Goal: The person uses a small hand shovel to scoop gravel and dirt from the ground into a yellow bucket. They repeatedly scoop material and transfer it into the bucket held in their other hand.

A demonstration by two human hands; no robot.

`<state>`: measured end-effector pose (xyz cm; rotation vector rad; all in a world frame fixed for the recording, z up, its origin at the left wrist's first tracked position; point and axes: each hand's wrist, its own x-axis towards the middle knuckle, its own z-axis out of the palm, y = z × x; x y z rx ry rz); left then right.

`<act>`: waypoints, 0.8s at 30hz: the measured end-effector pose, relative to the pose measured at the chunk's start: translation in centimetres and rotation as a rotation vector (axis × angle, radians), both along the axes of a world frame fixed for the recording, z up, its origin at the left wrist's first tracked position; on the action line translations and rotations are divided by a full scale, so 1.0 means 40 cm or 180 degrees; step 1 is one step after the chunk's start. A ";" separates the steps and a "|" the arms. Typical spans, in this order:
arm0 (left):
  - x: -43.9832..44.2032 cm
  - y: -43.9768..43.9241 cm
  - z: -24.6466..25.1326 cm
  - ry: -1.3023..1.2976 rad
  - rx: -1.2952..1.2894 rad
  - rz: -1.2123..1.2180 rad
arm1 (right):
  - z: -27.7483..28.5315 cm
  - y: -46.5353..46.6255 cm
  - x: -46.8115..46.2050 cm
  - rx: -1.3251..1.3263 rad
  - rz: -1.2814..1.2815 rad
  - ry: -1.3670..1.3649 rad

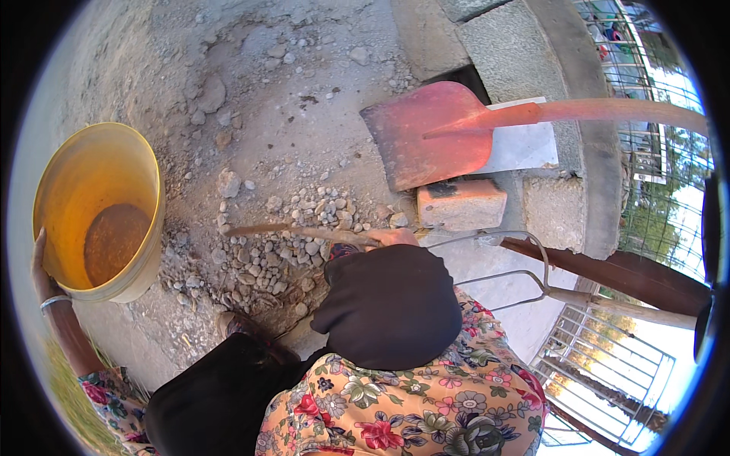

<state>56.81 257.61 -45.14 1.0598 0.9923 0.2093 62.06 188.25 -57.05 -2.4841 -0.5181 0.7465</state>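
Observation:
My left hand [43, 259] grips the rim of a yellow plastic bucket [140, 251], with fingers outside and inside the wall. The bucket tilts, its mouth towards me, and only brown dirt stains show on its bottom. Partly hidden behind my knee, my right hand [393, 236] holds a narrow, rusty brown hand tool [296, 231], perhaps a sickle or a scraper. Its far end points left, resting over a pile of small stones [256, 262]. More stones [322, 208] lie just beyond the tool.
A red shovel [439, 131] lies to the right, its handle over a concrete block wall [513, 51]. Below its blade sits an orange brick [462, 205]. A metal fork [547, 290] with a wooden handle leans nearby. Wire fencing [639, 228] stands at far right.

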 end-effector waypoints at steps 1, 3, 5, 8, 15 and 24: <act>0.012 -0.009 -0.006 -0.0158 -0.0107 -0.0189 | 0.003 0.003 -0.003 0.0043 0.0214 -0.0090; 0.008 -0.023 0.009 -0.0287 -0.0006 -0.0454 | -0.002 0.018 -0.009 0.0077 -0.0198 -0.0001; -0.003 -0.038 0.025 0.0104 0.0796 0.0173 | -0.018 0.043 -0.016 0.0190 -0.0974 0.0320; -0.002 -0.066 0.043 0.0192 0.0834 0.0397 | -0.064 0.077 0.019 0.0478 -0.1433 0.0128; 0.012 -0.100 0.060 0.0294 0.1109 0.0548 | -0.148 0.119 0.061 0.0317 -0.0812 -0.0280; -0.013 -0.060 0.053 0.0389 0.1003 0.0534 | -0.094 0.123 0.044 0.0292 0.0553 0.0380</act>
